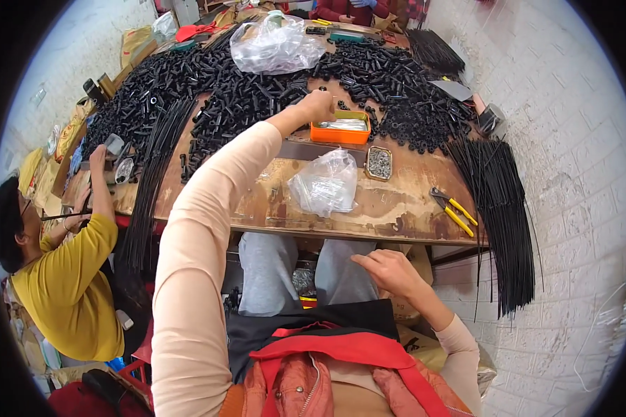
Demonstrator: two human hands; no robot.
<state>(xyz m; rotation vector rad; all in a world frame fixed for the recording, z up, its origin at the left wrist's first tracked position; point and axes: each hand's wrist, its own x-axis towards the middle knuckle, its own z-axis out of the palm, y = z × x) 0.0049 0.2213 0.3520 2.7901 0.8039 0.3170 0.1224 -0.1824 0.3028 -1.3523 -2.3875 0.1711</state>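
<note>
My left hand (317, 106) reaches out over the table at the left edge of an orange tray (339, 135) holding thin silvery pieces. Its visible fingers are curled; what they hold, if anything, is hidden. Small black parts lie just beyond it. Above my lap, in front of the table edge, my right hand (388, 271) is closed with the thumb side toward the left. Whatever is in it cannot be made out. Between tray and table edge lies a clear plastic bag (325, 184) of small clear pieces. Beside it stands a small tin (379, 163) of tiny metal parts.
Black tubular parts (240, 115) cover the table's far half, with a clear bag (275, 45) on them. Yellow-handled pliers (455, 210) lie near the right edge. Black rod bundles (497, 215) overhang the front. A person in yellow (76, 285) works at left; another stands far back.
</note>
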